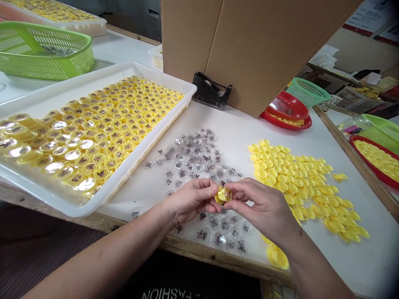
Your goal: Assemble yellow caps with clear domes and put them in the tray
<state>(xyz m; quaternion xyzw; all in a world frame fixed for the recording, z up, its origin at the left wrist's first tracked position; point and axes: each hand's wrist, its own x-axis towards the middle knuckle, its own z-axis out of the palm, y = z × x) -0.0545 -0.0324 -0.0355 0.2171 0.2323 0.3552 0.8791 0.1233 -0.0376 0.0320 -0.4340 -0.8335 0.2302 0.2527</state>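
Note:
Over the front of the white table, my left hand (199,197) pinches a small yellow plastic piece (222,195) between thumb and fingers. My right hand (258,203) grips the other side of the same piece, where a clear round cap with a printed picture seems to sit; the exact join is too small to make out. Beneath and behind both hands lie loose clear printed discs (199,153). To the right of my right hand is a spread of yellow cup-like pieces (293,174), some of them partly behind my wrist.
A white tray (124,176) at left holds rows of yellow printed pieces. A cardboard box (243,45) stands behind, with a black tape dispenser (212,91) before it. A green basket (75,62) is at back left; red plates (288,106) stand at right.

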